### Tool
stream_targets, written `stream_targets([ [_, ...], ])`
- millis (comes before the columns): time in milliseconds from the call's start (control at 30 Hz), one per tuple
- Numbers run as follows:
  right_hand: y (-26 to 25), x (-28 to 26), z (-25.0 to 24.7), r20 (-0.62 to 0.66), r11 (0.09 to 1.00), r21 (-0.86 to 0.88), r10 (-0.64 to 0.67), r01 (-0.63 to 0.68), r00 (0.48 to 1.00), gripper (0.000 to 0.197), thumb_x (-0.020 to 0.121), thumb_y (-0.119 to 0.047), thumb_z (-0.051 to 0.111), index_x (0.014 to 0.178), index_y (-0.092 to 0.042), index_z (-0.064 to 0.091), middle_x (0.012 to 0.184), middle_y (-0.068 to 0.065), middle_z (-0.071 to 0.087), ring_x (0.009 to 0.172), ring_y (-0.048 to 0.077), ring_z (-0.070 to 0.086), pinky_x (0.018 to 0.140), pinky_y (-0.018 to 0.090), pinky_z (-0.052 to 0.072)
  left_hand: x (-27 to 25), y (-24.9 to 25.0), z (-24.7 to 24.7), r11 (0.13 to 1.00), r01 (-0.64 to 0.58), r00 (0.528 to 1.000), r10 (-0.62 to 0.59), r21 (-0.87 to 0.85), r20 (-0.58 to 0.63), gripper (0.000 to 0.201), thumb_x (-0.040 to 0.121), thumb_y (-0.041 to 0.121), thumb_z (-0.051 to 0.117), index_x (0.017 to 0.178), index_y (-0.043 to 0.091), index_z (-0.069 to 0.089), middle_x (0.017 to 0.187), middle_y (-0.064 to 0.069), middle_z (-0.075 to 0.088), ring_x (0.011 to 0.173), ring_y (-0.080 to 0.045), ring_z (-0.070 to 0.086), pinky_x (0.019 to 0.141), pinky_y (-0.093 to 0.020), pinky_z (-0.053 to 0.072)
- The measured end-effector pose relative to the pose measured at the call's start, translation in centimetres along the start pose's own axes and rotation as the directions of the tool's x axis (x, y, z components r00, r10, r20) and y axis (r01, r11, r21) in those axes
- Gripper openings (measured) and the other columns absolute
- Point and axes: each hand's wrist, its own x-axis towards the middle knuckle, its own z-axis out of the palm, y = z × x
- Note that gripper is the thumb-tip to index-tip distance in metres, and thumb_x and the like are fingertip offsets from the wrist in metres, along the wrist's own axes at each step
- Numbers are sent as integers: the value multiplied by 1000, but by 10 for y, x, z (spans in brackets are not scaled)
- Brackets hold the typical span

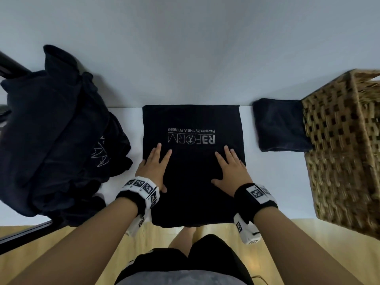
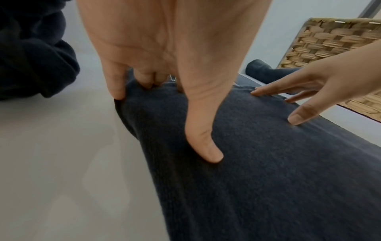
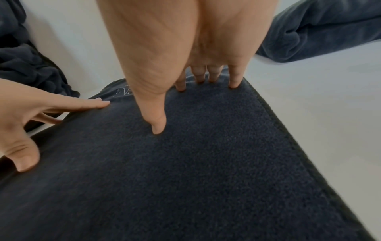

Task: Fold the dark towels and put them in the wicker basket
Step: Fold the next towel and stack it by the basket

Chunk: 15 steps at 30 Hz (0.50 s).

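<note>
Both hands lie flat with fingers straight, neither grip holding anything: left hand [image 1: 153,167] and right hand [image 1: 231,168] press one spread dark towel [image 1: 193,198] on the white worktop [image 1: 277,182]. Farther off lie one folded towel [image 1: 277,124] touching one wicker basket [image 1: 339,145], and one heap of towels [image 1: 51,130]. Only the head view shows the towel's lettering legibly.

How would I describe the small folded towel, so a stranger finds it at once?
Start at the wicker basket on the right of the white table. The small folded towel lies against its left side. Unlike the other dark towels, it is compact and shows no lettering.
</note>
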Motion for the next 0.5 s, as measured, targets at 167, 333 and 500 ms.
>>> stream_targets([
  [167,4,-12,-10,-49,993,118,23,-17,999,85,88,-39,66,156,-27,17,165,5,-1,151,22,6,121,37,20,1,2,-1,1000,17,1000,-16,12,-8,131,68,30,87,154,28,-12,157,-7,-30,150,-23,-13,119,-43,23],
  [333,21,-71,5,-153,903,405,219,-141,964,30,86,-18,63,116,-17,62,110,1,63,105,21,61,86,25,46,-20,14,7,996,78,983,-71,34,-167,106,74,25,82,154,18,12,158,-19,9,143,-31,25,109,-36,36],
  [500,50,-124,40,125,843,394,345,-365,930,7,84,-21,64,80,-27,65,78,-12,63,83,13,62,58,6,33,-42,28,33,978,180,954,-200,-108,-222,27,91,17,63,112,8,48,108,-11,57,91,-26,60,65,-33,39],
])
